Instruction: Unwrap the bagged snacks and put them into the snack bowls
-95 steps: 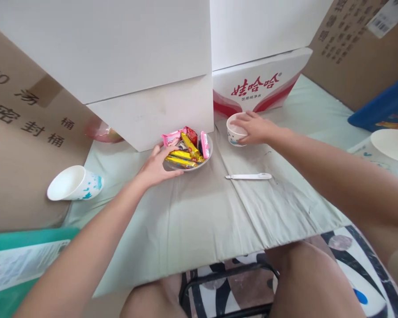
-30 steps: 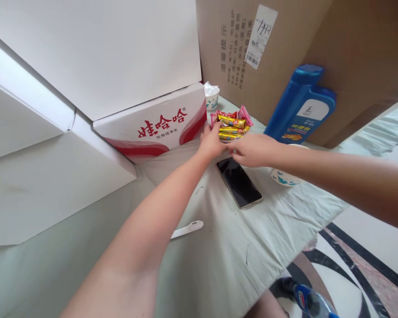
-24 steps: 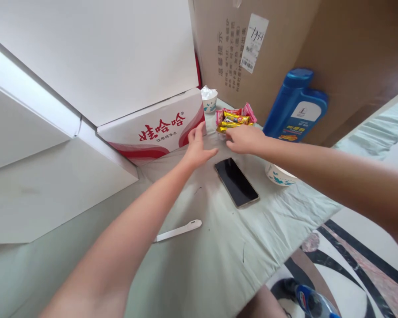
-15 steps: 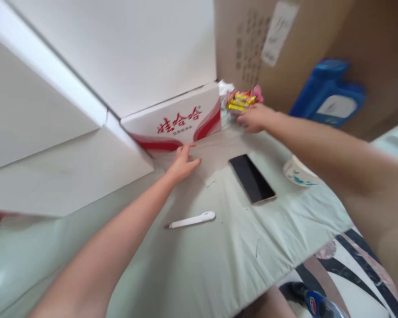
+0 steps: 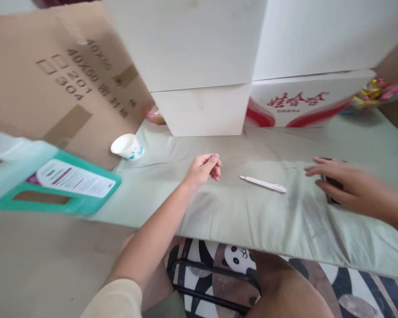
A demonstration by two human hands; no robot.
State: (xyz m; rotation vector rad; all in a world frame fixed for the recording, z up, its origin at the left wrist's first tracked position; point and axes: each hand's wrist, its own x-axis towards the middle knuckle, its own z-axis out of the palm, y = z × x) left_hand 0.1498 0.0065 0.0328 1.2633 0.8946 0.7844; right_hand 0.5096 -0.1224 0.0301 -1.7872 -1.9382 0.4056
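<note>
My left hand (image 5: 204, 170) hovers over the cloth-covered table left of centre, its fingers curled in and the thumb pressed against them; whatever may be between them is hidden. To its right lies a slim white-handled tool (image 5: 265, 183) with a short narrow tip. My right hand (image 5: 345, 183), palm down with fingers spread, is over a dark phone (image 5: 331, 182) and covers most of it. Whether it touches the phone I cannot tell.
Behind stand white boxes (image 5: 207, 110) and a white carton with red lettering (image 5: 295, 104). Wrapped sweets (image 5: 371, 95) are at the far right. On the left are a paper cup (image 5: 126, 146), a brown carton (image 5: 96, 88) and a green-liquid jug (image 5: 73, 179). The pale tablecloth (image 5: 225, 221) has a front edge.
The view has swung left. My right hand has left the sweets and come over the phone. My left hand has moved away from the lettered carton, and its fingers have closed.
</note>
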